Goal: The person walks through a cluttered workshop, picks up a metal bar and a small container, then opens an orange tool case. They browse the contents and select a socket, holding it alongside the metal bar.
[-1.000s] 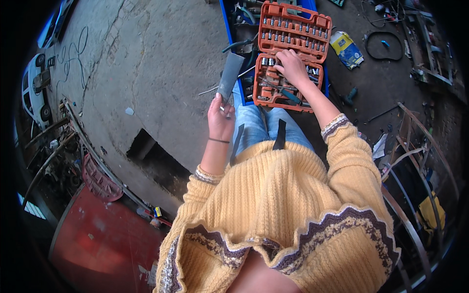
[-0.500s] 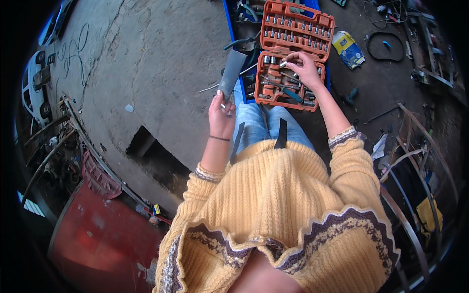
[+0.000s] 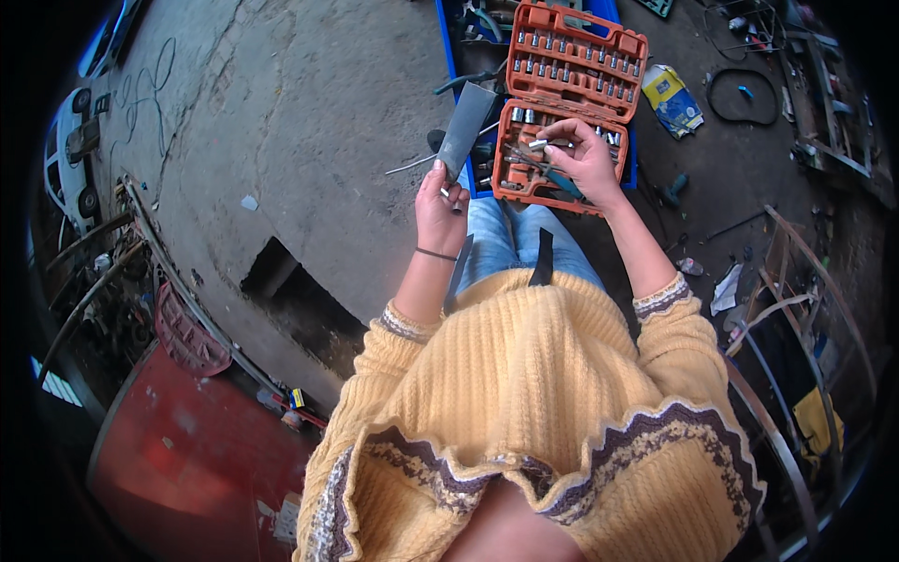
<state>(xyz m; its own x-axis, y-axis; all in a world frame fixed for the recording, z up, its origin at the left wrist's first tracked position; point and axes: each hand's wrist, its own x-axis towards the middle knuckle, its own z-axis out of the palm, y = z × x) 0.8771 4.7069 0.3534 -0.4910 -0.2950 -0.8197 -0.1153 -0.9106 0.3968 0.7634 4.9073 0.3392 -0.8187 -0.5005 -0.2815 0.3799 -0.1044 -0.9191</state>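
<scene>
My left hand (image 3: 442, 211) is closed on the lower end of a grey strip of sandpaper (image 3: 466, 131), which points up and away. A small shiny metal piece (image 3: 446, 193) also shows between its fingers; its kind is unclear. My right hand (image 3: 585, 161) pinches a small silver socket (image 3: 537, 144) above the lower half of an open orange socket case (image 3: 510, 183). Sockets stand in rows in the case's raised lid (image 3: 573, 77). Several loose tools, one with a teal handle (image 3: 566, 184), lie across the lower half, partly hidden by my right hand.
The case rests on a blue toolbox (image 3: 447, 42) holding pliers (image 3: 466, 81). On the floor lie a yellow-and-blue packet (image 3: 671, 99), a black belt loop (image 3: 716, 105) and a teal-handled tool (image 3: 676, 187). A rectangular pit (image 3: 304, 302) opens at left, beyond a red panel (image 3: 201, 459).
My right hand has moved slightly down and nearer with the socket, which now lies more level. My left hand and the sandpaper have shifted a little to the right.
</scene>
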